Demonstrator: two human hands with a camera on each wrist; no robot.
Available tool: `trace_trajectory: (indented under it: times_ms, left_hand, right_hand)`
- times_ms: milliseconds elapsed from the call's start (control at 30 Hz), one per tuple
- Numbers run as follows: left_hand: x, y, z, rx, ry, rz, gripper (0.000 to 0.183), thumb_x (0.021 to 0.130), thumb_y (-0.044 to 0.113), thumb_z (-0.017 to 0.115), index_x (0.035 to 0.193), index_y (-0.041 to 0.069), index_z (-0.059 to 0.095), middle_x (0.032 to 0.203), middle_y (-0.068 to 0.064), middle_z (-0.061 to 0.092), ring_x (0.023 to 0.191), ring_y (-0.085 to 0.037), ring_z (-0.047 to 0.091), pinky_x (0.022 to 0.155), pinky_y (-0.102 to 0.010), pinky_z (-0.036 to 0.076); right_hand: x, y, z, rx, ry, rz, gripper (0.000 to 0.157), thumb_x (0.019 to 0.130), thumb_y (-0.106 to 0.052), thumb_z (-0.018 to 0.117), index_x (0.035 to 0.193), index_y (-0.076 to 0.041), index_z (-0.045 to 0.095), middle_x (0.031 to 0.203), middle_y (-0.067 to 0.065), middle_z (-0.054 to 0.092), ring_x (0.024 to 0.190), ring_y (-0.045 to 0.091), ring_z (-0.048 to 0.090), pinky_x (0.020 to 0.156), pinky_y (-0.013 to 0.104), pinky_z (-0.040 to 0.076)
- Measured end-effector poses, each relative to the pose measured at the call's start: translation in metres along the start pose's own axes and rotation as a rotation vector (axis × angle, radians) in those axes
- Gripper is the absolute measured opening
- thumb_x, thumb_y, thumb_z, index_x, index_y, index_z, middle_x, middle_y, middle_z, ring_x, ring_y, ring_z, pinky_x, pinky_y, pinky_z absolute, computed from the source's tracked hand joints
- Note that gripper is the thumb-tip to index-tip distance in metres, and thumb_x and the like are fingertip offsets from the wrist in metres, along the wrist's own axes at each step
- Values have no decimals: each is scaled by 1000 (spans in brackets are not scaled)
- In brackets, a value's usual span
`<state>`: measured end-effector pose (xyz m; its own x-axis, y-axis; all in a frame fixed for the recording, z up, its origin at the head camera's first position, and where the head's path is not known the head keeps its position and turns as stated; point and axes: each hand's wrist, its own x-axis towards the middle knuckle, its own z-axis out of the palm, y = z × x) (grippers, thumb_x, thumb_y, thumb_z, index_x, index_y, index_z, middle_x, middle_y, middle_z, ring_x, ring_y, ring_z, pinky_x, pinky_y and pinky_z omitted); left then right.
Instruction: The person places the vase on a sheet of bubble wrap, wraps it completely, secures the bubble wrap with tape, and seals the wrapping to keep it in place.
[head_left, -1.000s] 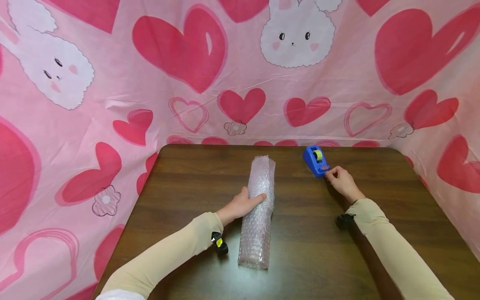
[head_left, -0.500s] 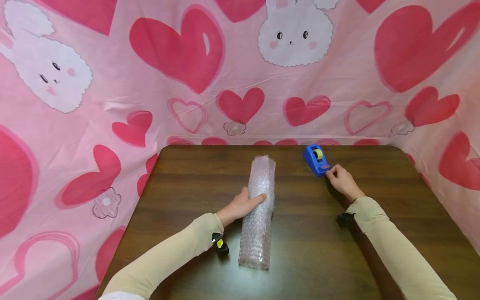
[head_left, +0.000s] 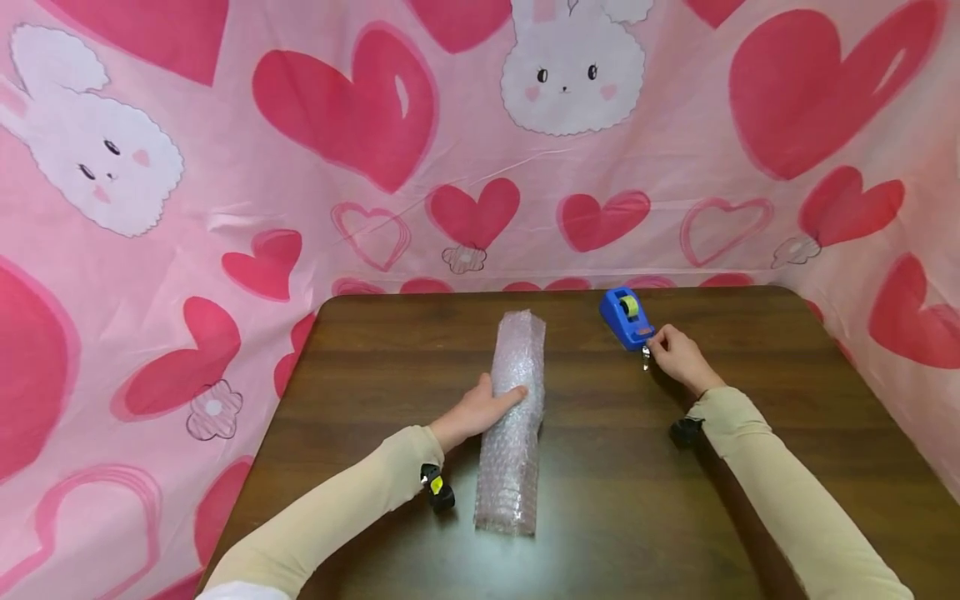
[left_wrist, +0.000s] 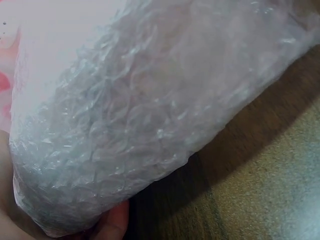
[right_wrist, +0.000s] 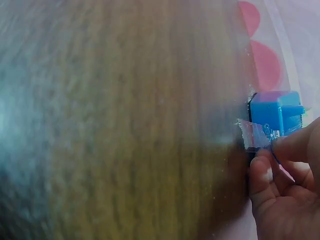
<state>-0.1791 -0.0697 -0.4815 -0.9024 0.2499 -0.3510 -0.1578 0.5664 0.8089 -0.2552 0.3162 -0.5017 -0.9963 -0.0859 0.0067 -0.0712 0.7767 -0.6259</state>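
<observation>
A long bundle of bubble wrap (head_left: pixel 512 454) lies lengthwise on the table, and what is inside it is hidden. My left hand (head_left: pixel 483 410) grips it around the middle, thumb on top; the left wrist view shows the bubble wrap (left_wrist: pixel 140 110) close up with fingertips under its edge. At the back right, my right hand (head_left: pixel 684 357) is at the front end of a blue tape dispenser (head_left: pixel 626 320). Between thumb and fingers it pinches a short piece of clear tape (right_wrist: pixel 255 136), whose free end hangs below the fingertips.
The dark wooden table (head_left: pixel 622 500) has its back edge against a pink cloth (head_left: pixel 300 150) printed with hearts and rabbits, which also rises along both sides. A yellow-cored tape roll (head_left: pixel 629 307) sits in the dispenser.
A glinting strip of tape now shows below my right fingertips in the head view. The left hand and bubble wrap stay in place; the head view has shifted slightly.
</observation>
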Motion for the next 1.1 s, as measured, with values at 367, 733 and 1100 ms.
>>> trace_trajectory:
  times_ms: [367,733,1100]
  left_hand:
    - [1,3,-3,-14,-15,-12,112,94,65,58,162,-10,10,163,-32,29,147,-42,38,116,-54,37]
    - [-1,3,1,-22,-9,9,106,95,63,58,158,-12,19,157,-33,39,142,-42,45,113,-54,41]
    - [-2,2,-1,-13,3,9,103,95,61,58,156,-14,22,153,-35,43,139,-42,47,111,-52,43]
  right_hand:
    - [4,-3,1,-65,41,-78,13,99,-5,55,89,3,50,82,20,56,77,36,55,69,41,43]
    - [4,2,-13,61,-105,-1,14,100,-6,56,92,5,57,88,16,64,82,27,56,73,34,45]
    - [2,-5,-23,273,-214,80,34,107,-18,58,119,14,58,111,26,64,94,24,62,78,25,55]
